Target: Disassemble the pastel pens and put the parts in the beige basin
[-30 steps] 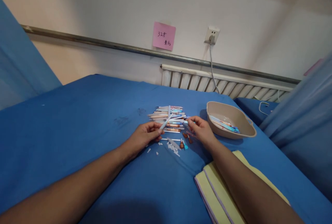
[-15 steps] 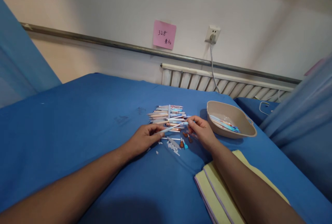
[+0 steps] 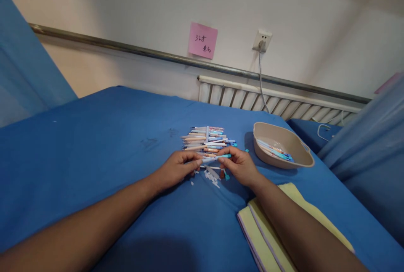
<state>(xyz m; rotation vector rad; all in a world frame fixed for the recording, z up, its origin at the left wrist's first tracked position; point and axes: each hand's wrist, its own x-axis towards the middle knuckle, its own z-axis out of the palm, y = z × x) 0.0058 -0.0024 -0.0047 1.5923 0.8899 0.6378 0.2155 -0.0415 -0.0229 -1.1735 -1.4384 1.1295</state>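
Between my hands is a pen (image 3: 208,160) with a pale blue barrel and a teal end, held nearly level. My left hand (image 3: 181,165) pinches its left end between thumb and fingers. The fingers of my right hand (image 3: 238,164) are closed on the teal end. Just beyond lie several pen parts and pens (image 3: 197,138) in a loose row, pointing left and right. Below the held pen are small white pieces (image 3: 211,177), a brown piece (image 3: 222,174) and a teal piece (image 3: 226,176). My fingers partly cover the pile.
A beige basin (image 3: 279,143) with several pens in it stands at the right. Near my right forearm lies a folded yellow cloth (image 3: 261,230) on the blue sheet (image 3: 132,133). Behind are a radiator (image 3: 233,93), a metal rail (image 3: 142,54) and a pink note (image 3: 203,40).
My right hand has moved left and slightly down, closer to my left hand. The white rod that showed between the hands is now mostly out of sight, with the two pen parts closer together.
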